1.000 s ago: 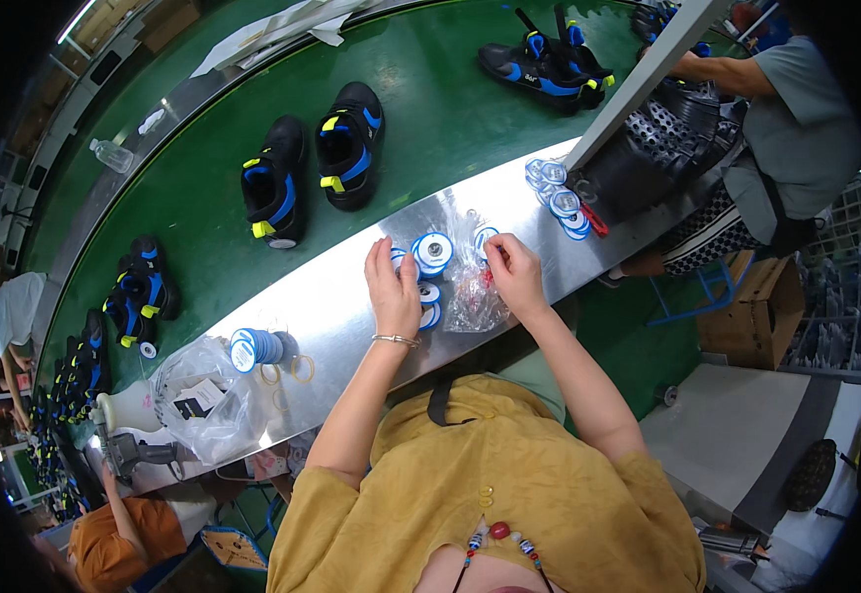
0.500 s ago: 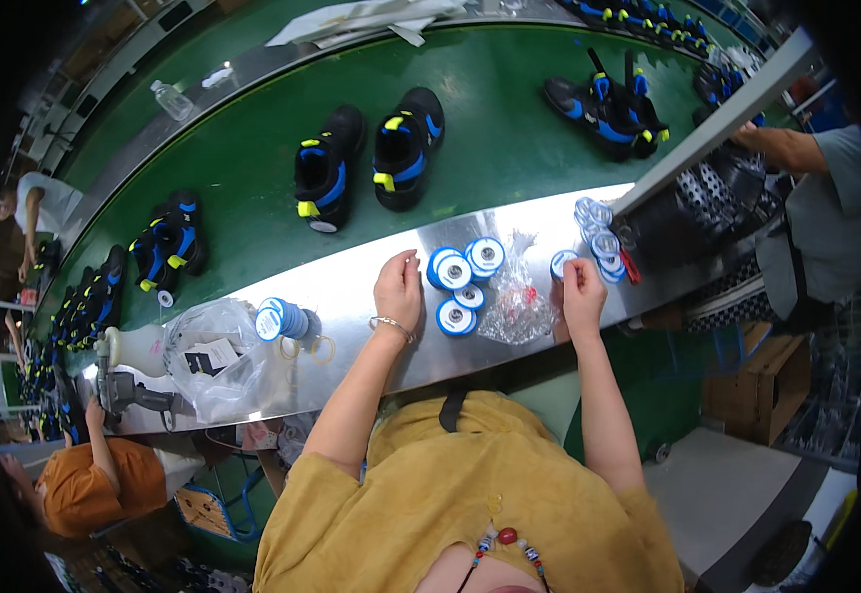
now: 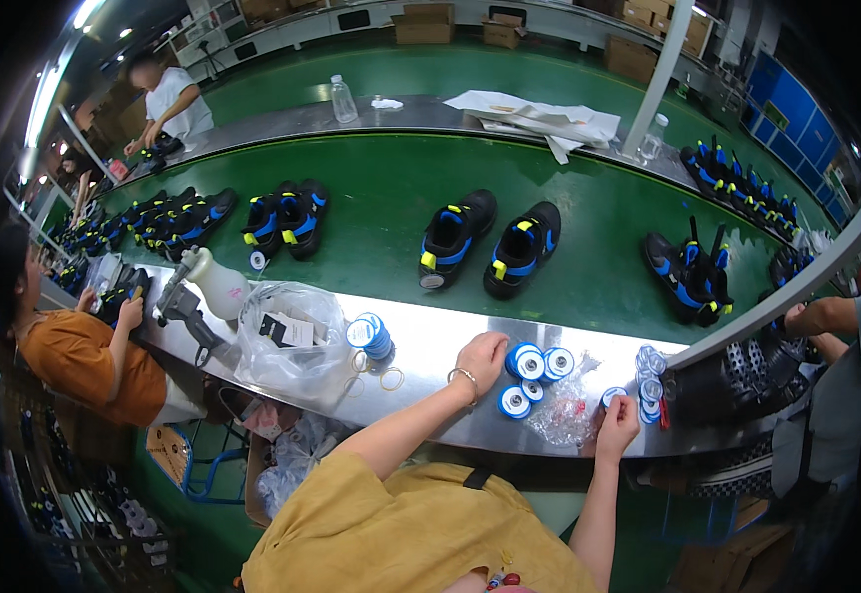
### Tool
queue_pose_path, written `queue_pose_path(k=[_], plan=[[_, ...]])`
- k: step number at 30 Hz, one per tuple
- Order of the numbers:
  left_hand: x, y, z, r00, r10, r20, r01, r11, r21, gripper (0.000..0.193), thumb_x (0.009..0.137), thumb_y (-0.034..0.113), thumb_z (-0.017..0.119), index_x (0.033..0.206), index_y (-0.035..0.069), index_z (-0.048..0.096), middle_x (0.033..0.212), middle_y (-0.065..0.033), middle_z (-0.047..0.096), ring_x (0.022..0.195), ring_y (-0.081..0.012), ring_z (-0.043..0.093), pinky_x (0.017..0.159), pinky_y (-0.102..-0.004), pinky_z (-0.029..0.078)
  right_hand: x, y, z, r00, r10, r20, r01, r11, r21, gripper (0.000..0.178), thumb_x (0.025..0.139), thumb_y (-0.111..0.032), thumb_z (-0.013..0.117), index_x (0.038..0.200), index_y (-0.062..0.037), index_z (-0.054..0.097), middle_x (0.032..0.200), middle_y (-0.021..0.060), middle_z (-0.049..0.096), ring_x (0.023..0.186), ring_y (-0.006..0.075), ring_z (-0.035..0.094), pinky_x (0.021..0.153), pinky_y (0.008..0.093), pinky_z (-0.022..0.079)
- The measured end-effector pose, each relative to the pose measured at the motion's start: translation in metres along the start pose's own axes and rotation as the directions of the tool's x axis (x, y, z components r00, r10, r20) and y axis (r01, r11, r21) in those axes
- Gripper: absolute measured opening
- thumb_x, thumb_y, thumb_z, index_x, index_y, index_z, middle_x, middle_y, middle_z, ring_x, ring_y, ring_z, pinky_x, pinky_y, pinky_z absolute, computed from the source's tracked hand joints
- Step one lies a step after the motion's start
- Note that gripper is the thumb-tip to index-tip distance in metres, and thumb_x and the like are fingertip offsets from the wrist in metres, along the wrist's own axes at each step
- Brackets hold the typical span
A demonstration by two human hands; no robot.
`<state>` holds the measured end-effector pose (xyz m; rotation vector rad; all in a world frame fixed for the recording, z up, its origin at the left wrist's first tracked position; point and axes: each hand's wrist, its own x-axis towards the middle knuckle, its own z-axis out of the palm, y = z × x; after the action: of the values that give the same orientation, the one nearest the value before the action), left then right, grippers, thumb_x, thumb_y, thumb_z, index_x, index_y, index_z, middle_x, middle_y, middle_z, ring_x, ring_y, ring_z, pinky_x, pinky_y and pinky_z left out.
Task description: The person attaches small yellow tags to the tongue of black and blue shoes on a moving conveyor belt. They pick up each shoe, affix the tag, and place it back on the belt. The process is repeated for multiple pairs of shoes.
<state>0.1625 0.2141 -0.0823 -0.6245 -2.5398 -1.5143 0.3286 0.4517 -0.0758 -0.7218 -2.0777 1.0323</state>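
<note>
My left hand (image 3: 481,363) rests over the metal ledge, fingers drawn together. Whether they pinch anything small I cannot make out. Right beside it stand stacks of round white stickers with blue rims (image 3: 525,362). My right hand (image 3: 618,427) pinches one round blue-rimmed sticker (image 3: 613,396) between thumb and fingers. Crumpled clear plastic film (image 3: 562,413), with a bit of red in it, lies between the stacks and this hand. On the green belt beyond, a pair of black and blue shoes (image 3: 524,247) stands with yellow heel tabs; the left shoe shows a round sticker at its heel.
Leftward on the ledge are another sticker stack (image 3: 371,336), rubber bands (image 3: 391,378), a clear plastic bag (image 3: 292,341) and a spray gun (image 3: 188,311). Clear rings (image 3: 651,371) lie near a slanted post (image 3: 781,282) at right. Co-workers sit on both sides.
The view has tilted up and swung left, so the whole bench appears lower and further right. Both hands keep nearly the same places beside the stickers.
</note>
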Motion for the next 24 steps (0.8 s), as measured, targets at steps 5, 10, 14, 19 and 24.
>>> queue_pose_path(k=[5, 10, 14, 19, 24], plan=[[0.002, 0.004, -0.001, 1.0, -0.014, 0.001, 0.014, 1.0, -0.026, 0.017, 0.092, 0.017, 0.054, 0.096, 0.003, 0.064, 0.095, -0.0155, 0.065, 0.089, -0.034, 0.061, 0.079, -0.0403, 0.049, -0.002, -0.004, -0.001, 1.0, 0.005, -0.017, -0.005, 1.0, -0.012, 0.01, 0.091, -0.008, 0.059, 0.086, 0.0008, 0.059, 0.069, 0.0001, 0.056, 0.061, 0.0065, 0.051, 0.056, 0.0232, 0.042], [0.002, 0.009, -0.006, 0.999, -0.038, 0.028, 0.039, 0.999, -0.021, 0.021, 0.094, 0.02, 0.053, 0.096, 0.002, 0.063, 0.093, -0.0173, 0.064, 0.088, -0.036, 0.06, 0.078, -0.041, 0.049, -0.003, -0.011, -0.003, 0.999, -0.014, -0.04, 0.014, 1.0, 0.002, 0.01, 0.091, -0.007, 0.059, 0.087, 0.0016, 0.059, 0.069, 0.0003, 0.055, 0.06, 0.0065, 0.049, 0.054, 0.0229, 0.041], [0.004, 0.016, -0.01, 0.997, -0.063, 0.045, 0.064, 0.997, -0.039, 0.022, 0.094, 0.021, 0.051, 0.087, 0.001, 0.058, 0.085, -0.0182, 0.061, 0.083, -0.0375, 0.058, 0.074, -0.0435, 0.047, -0.006, -0.017, -0.004, 0.988, -0.12, -0.094, 0.116, 0.992, -0.051, 0.009, 0.091, -0.006, 0.06, 0.086, 0.0017, 0.059, 0.069, 0.0004, 0.054, 0.059, 0.0068, 0.048, 0.052, 0.0233, 0.04], [0.004, 0.015, -0.011, 0.996, -0.069, 0.062, 0.071, 0.997, -0.015, 0.026, 0.095, 0.023, 0.05, 0.081, 0.002, 0.054, 0.083, -0.0177, 0.058, 0.083, -0.0371, 0.056, 0.073, -0.0451, 0.046, -0.007, -0.015, -0.004, 0.981, -0.178, -0.076, 0.17, 0.981, -0.097, 0.009, 0.091, -0.006, 0.06, 0.087, 0.0025, 0.06, 0.069, 0.001, 0.054, 0.059, 0.0076, 0.047, 0.052, 0.0234, 0.04], [0.002, 0.02, -0.017, 0.996, -0.071, 0.054, 0.071, 0.997, 0.002, 0.028, 0.096, 0.024, 0.049, 0.079, 0.002, 0.052, 0.081, -0.0181, 0.057, 0.081, -0.0377, 0.055, 0.072, -0.0455, 0.045, -0.008, -0.01, -0.003, 0.99, -0.122, -0.07, 0.12, 0.992, -0.033, 0.008, 0.09, -0.006, 0.06, 0.088, 0.0023, 0.06, 0.072, 0.0014, 0.055, 0.062, 0.008, 0.049, 0.055, 0.0236, 0.041]])
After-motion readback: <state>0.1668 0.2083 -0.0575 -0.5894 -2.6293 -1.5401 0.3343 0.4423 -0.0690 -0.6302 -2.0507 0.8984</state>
